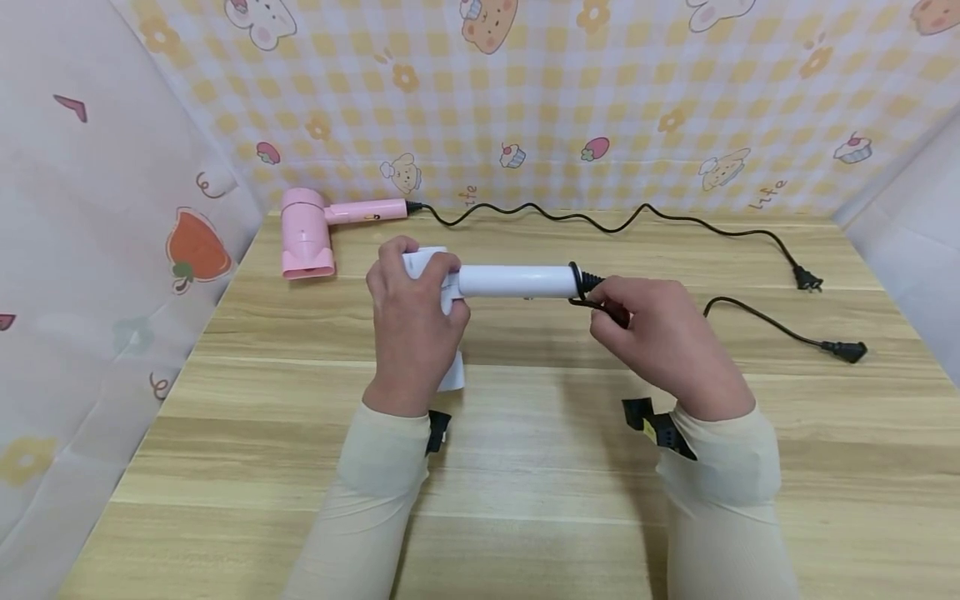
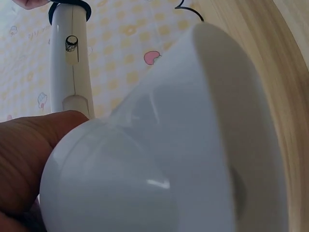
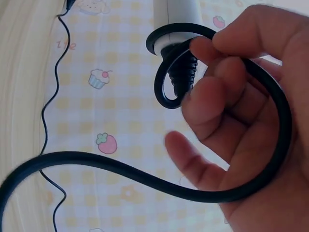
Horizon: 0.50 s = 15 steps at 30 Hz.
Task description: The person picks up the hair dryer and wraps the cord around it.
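A white hair dryer (image 1: 517, 282) is held above the table with its handle pointing right. My left hand (image 1: 412, 325) grips its head, and the wide white nozzle (image 2: 159, 111) fills much of the left wrist view. A switch (image 2: 71, 43) shows on the handle. The dryer's black cord (image 3: 106, 166) loops round the handle end beside its ribbed sleeve (image 3: 182, 77). My right hand (image 1: 667, 333) pinches this cord close to the handle end. From there the cord bows across the palm, and its plug (image 1: 847, 351) lies on the table to the right.
A pink hair dryer (image 1: 307, 233) lies at the back left of the wooden table (image 1: 540, 483). Its wavy black cord (image 1: 555, 217) runs along the back to a plug (image 1: 807, 279) at the right. A patterned cloth (image 1: 525, 100) hangs behind the table.
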Tool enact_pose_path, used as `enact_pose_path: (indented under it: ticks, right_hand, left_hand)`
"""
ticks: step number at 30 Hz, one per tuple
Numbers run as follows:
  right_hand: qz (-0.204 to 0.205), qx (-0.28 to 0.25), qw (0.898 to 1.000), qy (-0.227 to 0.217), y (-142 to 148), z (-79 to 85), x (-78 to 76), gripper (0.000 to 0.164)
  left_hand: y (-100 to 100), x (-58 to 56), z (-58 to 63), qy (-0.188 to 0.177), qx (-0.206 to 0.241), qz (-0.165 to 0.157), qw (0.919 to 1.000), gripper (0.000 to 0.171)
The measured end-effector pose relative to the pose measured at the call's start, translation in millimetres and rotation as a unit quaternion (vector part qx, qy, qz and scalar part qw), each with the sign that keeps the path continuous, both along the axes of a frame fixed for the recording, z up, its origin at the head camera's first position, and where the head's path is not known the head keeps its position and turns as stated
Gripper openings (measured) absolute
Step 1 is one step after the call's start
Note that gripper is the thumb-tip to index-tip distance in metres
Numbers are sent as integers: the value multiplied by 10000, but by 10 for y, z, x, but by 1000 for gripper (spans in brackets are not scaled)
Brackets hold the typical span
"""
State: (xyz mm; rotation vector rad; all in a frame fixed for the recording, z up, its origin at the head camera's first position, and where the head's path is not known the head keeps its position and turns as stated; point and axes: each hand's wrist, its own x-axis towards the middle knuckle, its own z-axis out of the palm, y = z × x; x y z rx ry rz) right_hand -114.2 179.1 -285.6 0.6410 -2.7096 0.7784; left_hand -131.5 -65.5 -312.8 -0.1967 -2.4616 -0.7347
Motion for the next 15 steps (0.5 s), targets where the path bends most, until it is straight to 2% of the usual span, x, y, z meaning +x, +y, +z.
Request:
enact_pose_path:
  ticks: [6,10,13,15]
  right_hand:
    - [164,-74,9962,855,20,14,-56,9]
    - [191,-208,9886,1480,34,6,-82,13]
    - [18,-295,9847,1717,40,-7,-87,19]
    - [-153,-296,9854,1672,41,-14,-80,20]
  left_hand:
    - [-25,0,12,-55,-142,-50,9999,35]
    - [-42,5,25,-31,-216,-68,9997,34]
    - [-54,10,32,2,-231,-113,9997,34]
    - [-63,12,34,27,-226,-140,9996,33]
